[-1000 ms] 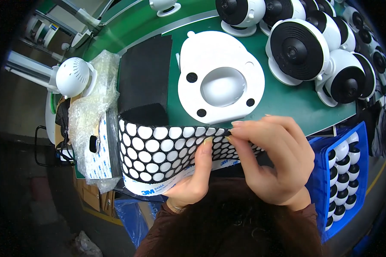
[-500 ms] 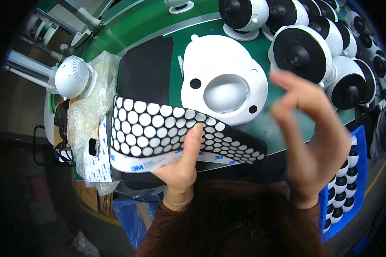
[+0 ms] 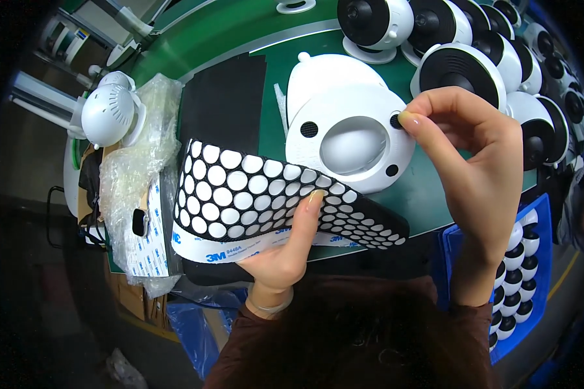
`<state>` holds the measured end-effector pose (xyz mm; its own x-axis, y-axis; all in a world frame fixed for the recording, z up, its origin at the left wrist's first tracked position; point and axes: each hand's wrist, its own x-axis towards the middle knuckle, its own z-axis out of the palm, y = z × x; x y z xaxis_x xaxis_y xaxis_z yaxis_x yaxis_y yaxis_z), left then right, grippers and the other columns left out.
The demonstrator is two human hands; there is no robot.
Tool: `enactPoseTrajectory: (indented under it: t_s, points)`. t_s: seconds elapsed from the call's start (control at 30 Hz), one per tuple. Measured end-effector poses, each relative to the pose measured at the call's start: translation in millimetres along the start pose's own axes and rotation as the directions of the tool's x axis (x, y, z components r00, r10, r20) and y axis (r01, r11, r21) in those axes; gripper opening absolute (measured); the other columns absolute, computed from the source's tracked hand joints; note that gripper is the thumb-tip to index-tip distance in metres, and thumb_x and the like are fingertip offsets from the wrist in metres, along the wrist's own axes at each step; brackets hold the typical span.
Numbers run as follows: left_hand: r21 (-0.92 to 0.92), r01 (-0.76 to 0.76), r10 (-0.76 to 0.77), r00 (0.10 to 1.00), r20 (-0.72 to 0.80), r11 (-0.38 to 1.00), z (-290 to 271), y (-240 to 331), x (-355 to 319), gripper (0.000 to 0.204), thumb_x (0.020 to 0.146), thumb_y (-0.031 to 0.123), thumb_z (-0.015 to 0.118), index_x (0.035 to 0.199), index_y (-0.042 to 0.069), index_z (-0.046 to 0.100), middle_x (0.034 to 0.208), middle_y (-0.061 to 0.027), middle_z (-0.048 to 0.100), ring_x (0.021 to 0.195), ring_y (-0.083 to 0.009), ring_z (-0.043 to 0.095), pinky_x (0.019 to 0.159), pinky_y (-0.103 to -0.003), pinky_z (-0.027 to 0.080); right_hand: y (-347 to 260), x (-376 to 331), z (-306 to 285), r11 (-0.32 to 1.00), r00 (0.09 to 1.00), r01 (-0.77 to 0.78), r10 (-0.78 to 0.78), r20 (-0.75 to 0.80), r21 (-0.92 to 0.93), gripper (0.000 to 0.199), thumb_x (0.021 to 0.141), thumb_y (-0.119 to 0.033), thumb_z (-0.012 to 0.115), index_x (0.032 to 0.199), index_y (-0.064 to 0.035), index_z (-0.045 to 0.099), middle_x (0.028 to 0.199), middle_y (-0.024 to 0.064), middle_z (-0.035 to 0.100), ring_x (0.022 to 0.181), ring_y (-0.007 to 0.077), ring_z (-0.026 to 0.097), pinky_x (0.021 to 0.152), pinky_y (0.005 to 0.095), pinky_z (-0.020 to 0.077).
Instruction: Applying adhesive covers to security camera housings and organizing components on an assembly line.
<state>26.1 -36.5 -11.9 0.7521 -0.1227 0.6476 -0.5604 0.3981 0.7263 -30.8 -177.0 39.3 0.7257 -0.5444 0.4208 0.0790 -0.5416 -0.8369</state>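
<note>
My left hand holds a black sheet of round white adhesive pads on white backing, curled up over the bench's near edge. My right hand reaches over a white round camera base lying bottom-up on the green mat; its fingertips pinch at a small black round pad on the base's upper right rim. Two more black pads show on the base, one at the left and one at the lower right.
Several white dome cameras with black faces crowd the back right. A blue tray of small black-and-white balls sits at the right. A white camera, crumpled plastic bags and a black foam sheet lie left.
My right hand left the pad sheet, rose, and came down on the upper right rim of the white base. The sheet in my left hand stayed roughly in place.
</note>
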Motion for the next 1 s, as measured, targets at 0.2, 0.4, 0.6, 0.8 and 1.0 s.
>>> enactPoseTrajectory:
  t_s: [0.2,0.4,0.6,0.8,1.0]
  points:
    - [-0.063,-0.041,0.041,0.999,-0.005,0.997,4,0,2,0.029,0.063,-0.012,0.058,0.090,-0.009,0.050,0.080,-0.0119,0.058,0.071,-0.0135,0.056,0.068,-0.022,0.044,-2,0,1,1.000,1.000,0.019,-0.019,-0.001,-0.010,0.006,0.070,-0.002,0.057,0.073,0.0034,0.056,0.066,0.0033,0.056,0.060,0.0061,0.052,0.058,0.0154,0.0420]
    - [-0.022,0.012,-0.012,1.000,0.010,1.000,-1,-1,0,0.031,0.061,-0.014,0.058,0.091,-0.009,0.050,0.082,-0.0126,0.058,0.072,-0.0144,0.056,0.069,-0.022,0.044,-2,0,2,0.998,0.999,0.043,-0.043,0.009,-0.040,0.006,0.070,-0.002,0.058,0.073,0.0034,0.056,0.066,0.0036,0.056,0.060,0.0063,0.053,0.058,0.0153,0.0424]
    - [-0.064,-0.011,0.012,1.000,0.016,0.998,-1,-3,2,0.031,0.061,-0.013,0.058,0.091,-0.009,0.051,0.081,-0.0127,0.058,0.073,-0.0144,0.057,0.069,-0.023,0.044,-1,0,5,0.986,0.994,0.109,-0.110,0.006,-0.124,0.008,0.069,-0.002,0.058,0.075,0.0029,0.055,0.066,0.0046,0.057,0.058,0.0063,0.053,0.056,0.0153,0.0425]
    - [-0.082,0.085,-0.084,0.996,0.011,0.993,-1,2,0,0.032,0.062,-0.013,0.059,0.092,-0.008,0.049,0.084,-0.0128,0.057,0.074,-0.0149,0.056,0.071,-0.023,0.044,4,15,-12,0.993,0.986,-0.039,0.020,0.165,0.111,0.019,0.073,-0.004,0.055,0.090,0.0026,0.050,0.067,0.0066,0.059,0.058,0.0058,0.054,0.053,0.0139,0.0416]
    - [-0.122,0.209,-0.220,0.972,-0.084,0.970,-19,15,-3,0.033,0.062,-0.014,0.056,0.093,-0.007,0.048,0.083,-0.0126,0.056,0.074,-0.0162,0.056,0.070,-0.024,0.044,-9,40,-2,0.782,0.771,0.611,-0.555,0.312,-0.121,0.029,0.064,-0.006,0.058,0.093,-0.0022,0.055,0.083,0.0069,0.059,0.069,0.0176,0.057,0.059,0.0237,0.0442]
